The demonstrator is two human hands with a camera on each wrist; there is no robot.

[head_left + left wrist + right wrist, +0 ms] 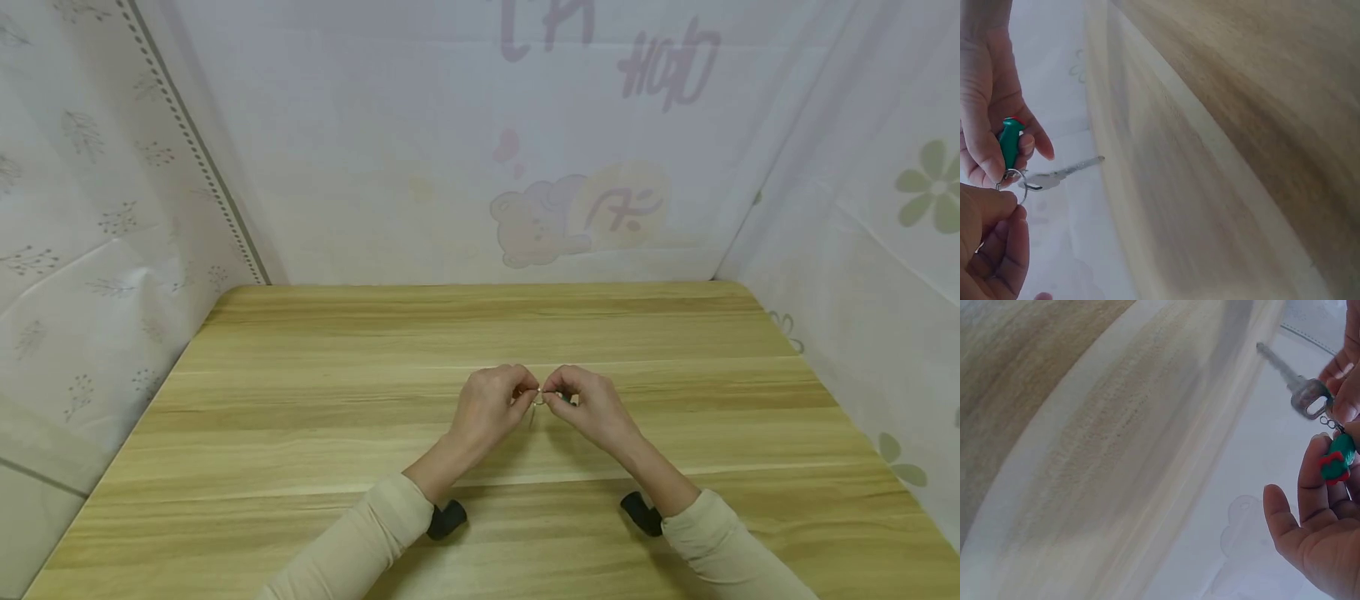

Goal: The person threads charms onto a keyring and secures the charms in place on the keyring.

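Note:
Both hands meet above the middle of the wooden table. My left hand (491,404) pinches a thin metal key ring (1025,192) between thumb and finger. A silver key (1050,180) hangs on that ring, its blade pointing away from the fingers. Opposite it, my right hand (591,407) pinches a small green and red charm (1337,461) near its top, where a short metal chain (1329,422) joins it. In the left wrist view the charm lies close against the ring; whether the two are linked is hidden by the fingertips.
The wooden table (300,400) spans the space under the hands. Printed white cloth (375,150) hangs behind it and along both sides. Black wrist-worn devices (447,520) show beneath both forearms, close to the beige sleeves (375,525).

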